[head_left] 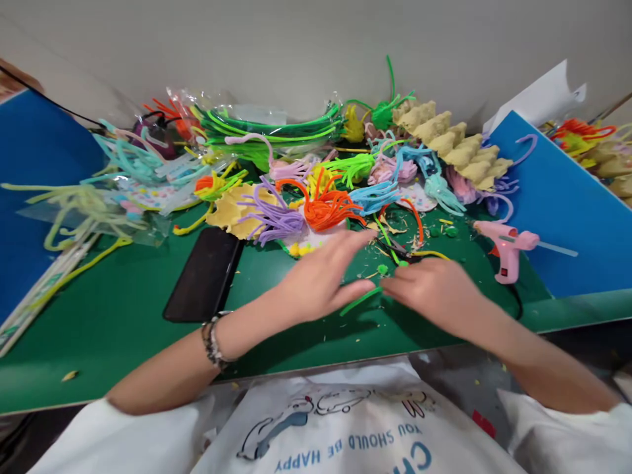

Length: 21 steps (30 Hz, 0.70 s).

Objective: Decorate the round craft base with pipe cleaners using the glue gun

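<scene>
Over the table (pixel 291 342), left grip (pixel 318 276) wide, right grip (pixel 437 289) tight on green stem (pixel 361 301)

Soft, moderate light seems to come from above, leaving the plain grey wall (pixel 316 46) dull. Glints streak the far clear plastic bag (pixel 257 115); a pale sheen marks the smooth green worktop (pixel 296 349), shadowed beneath the slightly blurred bare hands (pixel 316 275). Left and right edges look stretched.
</scene>
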Motion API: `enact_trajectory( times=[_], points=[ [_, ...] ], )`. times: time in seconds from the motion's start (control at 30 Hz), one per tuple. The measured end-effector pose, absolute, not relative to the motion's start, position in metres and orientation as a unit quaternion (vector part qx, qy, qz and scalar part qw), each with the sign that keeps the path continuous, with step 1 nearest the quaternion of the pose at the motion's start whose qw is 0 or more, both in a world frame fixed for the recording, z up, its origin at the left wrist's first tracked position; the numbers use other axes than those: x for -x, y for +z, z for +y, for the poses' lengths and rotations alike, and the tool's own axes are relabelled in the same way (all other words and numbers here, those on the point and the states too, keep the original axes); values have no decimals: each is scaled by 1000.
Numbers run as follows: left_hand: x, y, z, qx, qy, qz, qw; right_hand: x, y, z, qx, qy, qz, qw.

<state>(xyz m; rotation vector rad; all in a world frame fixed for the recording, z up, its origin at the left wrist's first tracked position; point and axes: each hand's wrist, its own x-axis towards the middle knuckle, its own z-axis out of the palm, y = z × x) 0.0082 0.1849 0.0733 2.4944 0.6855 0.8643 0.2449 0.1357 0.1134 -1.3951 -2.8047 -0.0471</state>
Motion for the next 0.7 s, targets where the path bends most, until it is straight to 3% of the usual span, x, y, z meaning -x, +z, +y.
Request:
enact_trajectory(
  times=[0.13, 0.27, 0.33, 0.5, 0.7],
  points=[
    [-38, 77, 165, -851, 157, 246, 437, -220, 80, 133, 393, 10, -910, 131],
    [-46, 69, 166, -792, 119, 289, 525, -241, 77, 126, 495, 19, -842, 215],
    [-43, 63, 170, -777, 119, 281, 551, -261, 74, 119, 592, -43, -780, 197],
    [-23, 51, 179, -740, 124, 272, 603, -299, 46, 106, 698, -102, -709, -3],
    [-16, 46, 180, -668, 155, 310, 658, -309, 36, 123, 671, -50, -740, -2]
  ],
)
